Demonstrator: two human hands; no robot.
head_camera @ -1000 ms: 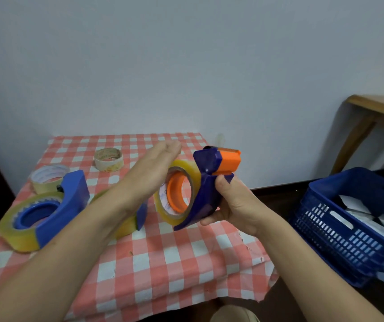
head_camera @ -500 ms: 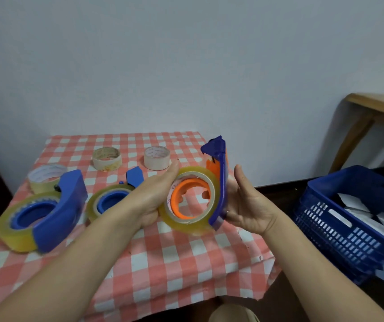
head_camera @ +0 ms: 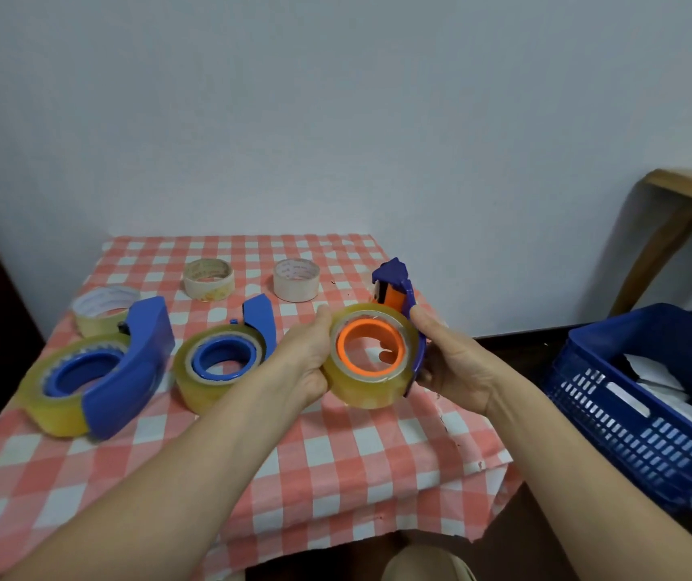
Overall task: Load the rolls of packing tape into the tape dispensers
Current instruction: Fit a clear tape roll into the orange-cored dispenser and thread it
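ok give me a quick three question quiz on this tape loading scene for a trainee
1. True or false: the left hand and right hand hold between them the dark blue tape dispenser with the orange hub, with a clear yellowish tape roll seated on it.
2. How many loose tape rolls without a dispenser lie on the red-and-white checked tablecloth? A one, B three, C six.
3. Fill in: the large loaded blue dispenser and the smaller loaded blue dispenser lie to the ____ of the held one.
Key: 1 true; 2 B; 3 left.
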